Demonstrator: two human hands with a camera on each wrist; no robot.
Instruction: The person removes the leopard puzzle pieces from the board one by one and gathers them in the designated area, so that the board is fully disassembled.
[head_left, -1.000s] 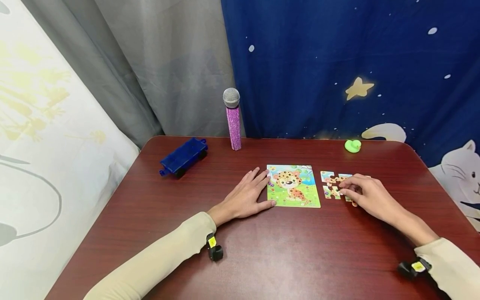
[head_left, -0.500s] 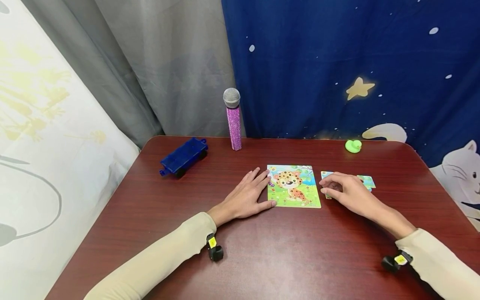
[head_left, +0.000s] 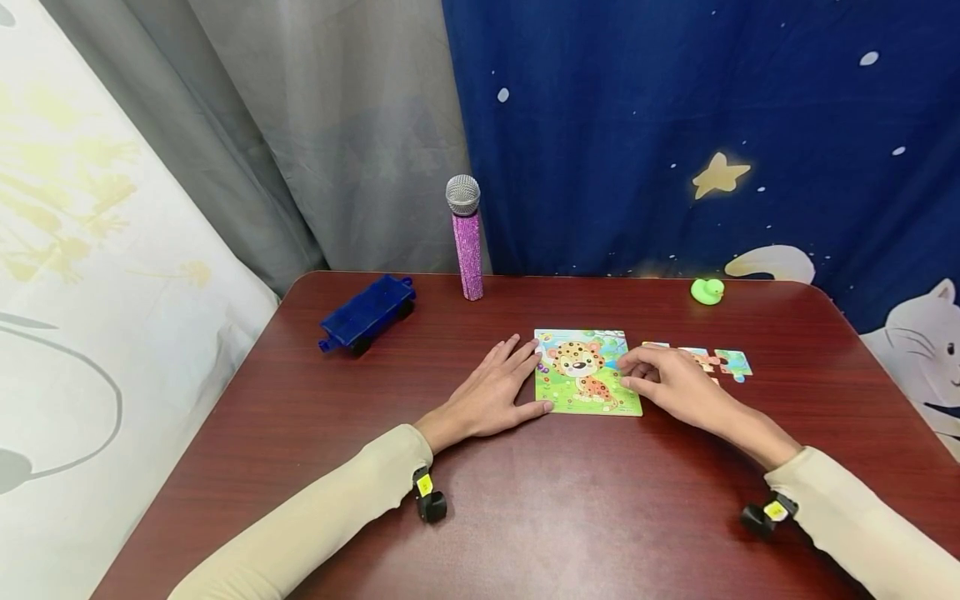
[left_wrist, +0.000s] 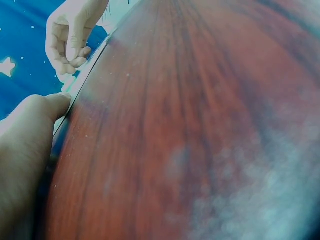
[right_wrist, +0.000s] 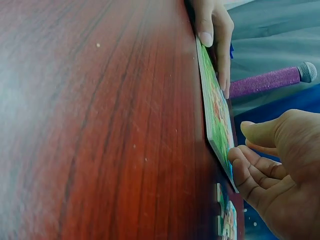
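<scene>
A square puzzle board [head_left: 581, 392] with a cartoon leopard lies flat on the table. My left hand [head_left: 491, 396] rests at its left side, fingers spread, with fingertips and thumb touching that edge. Over the board's right edge is my right hand [head_left: 678, 387], its fingers loosely bent. In the right wrist view, the thumb [right_wrist: 257, 131] stands apart from the bent fingers [right_wrist: 245, 172], and nothing shows between them. Those fingertips look very near the board; contact is unclear. Several joined jigsaw pieces [head_left: 733, 362] lie to the right, partly hidden under the right hand.
On the dark red table [head_left: 480, 500], a blue toy wagon [head_left: 367, 312] stands at the back left. A microphone [head_left: 467, 242] with a glittery pink handle stands upright behind the board. A green toy duck [head_left: 707, 291] sits at the back right. Curtains hang behind.
My right hand has moved left from the jigsaw pieces to the board's right edge, uncovering the pieces on the right. My left hand and the board have stayed in place.
</scene>
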